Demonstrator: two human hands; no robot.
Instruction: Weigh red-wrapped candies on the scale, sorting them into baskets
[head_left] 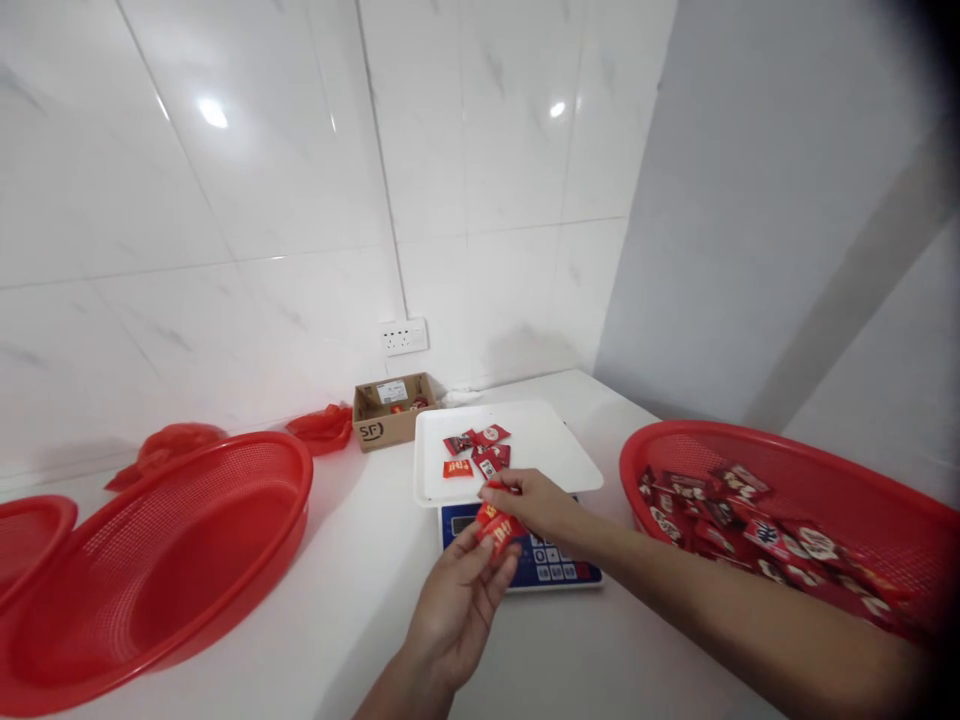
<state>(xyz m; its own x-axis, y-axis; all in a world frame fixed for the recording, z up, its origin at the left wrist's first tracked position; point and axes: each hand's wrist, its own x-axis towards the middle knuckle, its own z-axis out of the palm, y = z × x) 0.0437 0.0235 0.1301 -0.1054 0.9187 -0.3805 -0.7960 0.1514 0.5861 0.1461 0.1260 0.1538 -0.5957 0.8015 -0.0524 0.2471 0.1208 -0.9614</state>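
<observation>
Over the front of a digital scale, my left hand is palm up, its thumb and fingers closed on a red packet with yellow lettering. My right hand reaches in from the right and pinches another red packet just above it; the two packets overlap. Several small red and dark red packets lie on the scale's white tray, beyond my fingers. My hands partly cover the scale's display and keys.
At right, a red basket holds many packets. Another red basket stands at left, partly overlapping a further one. A cardboard box and red plastic bags sit near the wall, below a socket.
</observation>
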